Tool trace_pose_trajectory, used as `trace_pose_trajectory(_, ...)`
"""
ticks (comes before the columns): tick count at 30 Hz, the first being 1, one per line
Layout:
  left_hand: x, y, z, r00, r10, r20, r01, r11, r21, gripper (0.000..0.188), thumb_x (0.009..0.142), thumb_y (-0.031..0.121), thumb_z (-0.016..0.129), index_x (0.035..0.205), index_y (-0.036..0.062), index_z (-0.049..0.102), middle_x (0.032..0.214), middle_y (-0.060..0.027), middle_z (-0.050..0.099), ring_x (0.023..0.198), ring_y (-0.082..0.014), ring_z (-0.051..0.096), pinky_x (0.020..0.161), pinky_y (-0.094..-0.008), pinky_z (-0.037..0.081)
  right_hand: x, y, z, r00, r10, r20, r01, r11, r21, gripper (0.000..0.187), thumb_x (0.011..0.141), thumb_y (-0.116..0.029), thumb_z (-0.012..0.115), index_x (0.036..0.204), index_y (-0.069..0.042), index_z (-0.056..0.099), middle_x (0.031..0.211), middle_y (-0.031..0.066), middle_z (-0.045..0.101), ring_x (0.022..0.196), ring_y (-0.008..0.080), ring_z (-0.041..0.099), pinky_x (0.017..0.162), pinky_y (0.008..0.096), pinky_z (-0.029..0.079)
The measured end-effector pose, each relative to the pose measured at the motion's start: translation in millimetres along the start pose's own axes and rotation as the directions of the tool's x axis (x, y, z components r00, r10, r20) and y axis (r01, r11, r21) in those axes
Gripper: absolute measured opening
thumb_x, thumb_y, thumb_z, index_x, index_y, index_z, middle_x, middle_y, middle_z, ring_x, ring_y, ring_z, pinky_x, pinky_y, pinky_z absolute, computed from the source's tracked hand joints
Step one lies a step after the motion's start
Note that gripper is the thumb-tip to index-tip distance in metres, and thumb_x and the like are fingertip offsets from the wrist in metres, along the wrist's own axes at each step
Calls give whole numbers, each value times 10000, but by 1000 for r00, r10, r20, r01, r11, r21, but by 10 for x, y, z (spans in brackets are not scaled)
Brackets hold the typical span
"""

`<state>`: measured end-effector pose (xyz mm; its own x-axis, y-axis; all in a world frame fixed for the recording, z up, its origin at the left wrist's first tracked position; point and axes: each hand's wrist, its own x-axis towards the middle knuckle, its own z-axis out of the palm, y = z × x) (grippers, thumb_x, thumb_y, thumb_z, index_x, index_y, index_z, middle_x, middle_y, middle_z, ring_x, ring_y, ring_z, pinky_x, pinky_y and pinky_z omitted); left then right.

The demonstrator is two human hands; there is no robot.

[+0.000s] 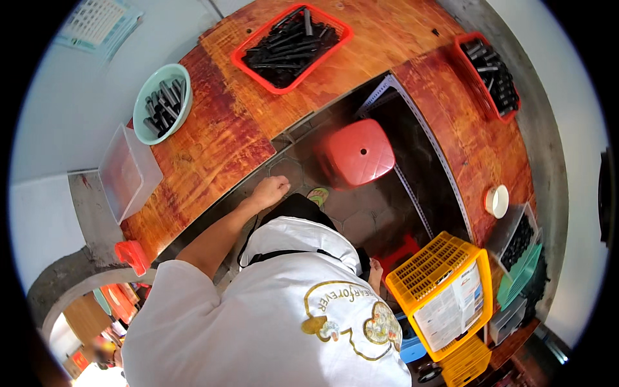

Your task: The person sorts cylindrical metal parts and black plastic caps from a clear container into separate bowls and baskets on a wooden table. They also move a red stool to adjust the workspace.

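My left hand (271, 191) hangs beside my body, just off the near edge of the wooden table (238, 142). Its fingers are loosely curled together, and nothing shows in them. My right hand and forearm are out of sight. Ahead of me a red plastic stool (362, 153) with a round hole in its seat stands on the tiled floor, apart from my hand. On the table, a red basket (345, 31) holds many black tube-like parts. To its left, a pale green bowl (139, 108) contains more black and grey tubes.
A clear plastic bin (138, 174) and a red object (132, 257) sit at the table's left end. Along the right table are another red basket (461, 44) of black parts and a white cup (496, 201). Yellow crates (429, 267) are stacked at my right.
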<state>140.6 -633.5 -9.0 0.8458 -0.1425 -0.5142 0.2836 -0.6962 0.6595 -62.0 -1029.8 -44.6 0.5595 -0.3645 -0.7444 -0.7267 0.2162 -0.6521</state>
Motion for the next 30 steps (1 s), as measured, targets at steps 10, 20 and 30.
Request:
trace_pose_trajectory(10,83,-1004,-81,971,-200,-127,182,973,-142,272,881,269,545,929,13,624,891,-192,643,875,-351,615,756,-419,473,355,-35,134,998,28,57,-26,998,-51,189,927,-184,571,991,-14,621,682,-28,544,556,61,461,491,216,365)
trace_pose_trajectory(20,157,-1547,33,953,-300,43,303,934,-190,269,903,211,548,964,-40,621,836,-88,626,756,-177,596,660,-321,492,-24,-129,-52,999,23,-27,-30,956,-293,121,924,-188,567,916,-73,603,655,-16,566,513,65,497,424,211,371)
trace_pose_trajectory(30,524,-967,96,953,-205,222,274,896,-349,224,899,218,554,841,6,597,680,-41,569,592,-149,550,563,-304,452,86,-57,129,986,109,-124,-114,993,-37,163,939,-161,544,995,-16,592,698,37,587,523,91,520,443,224,423)
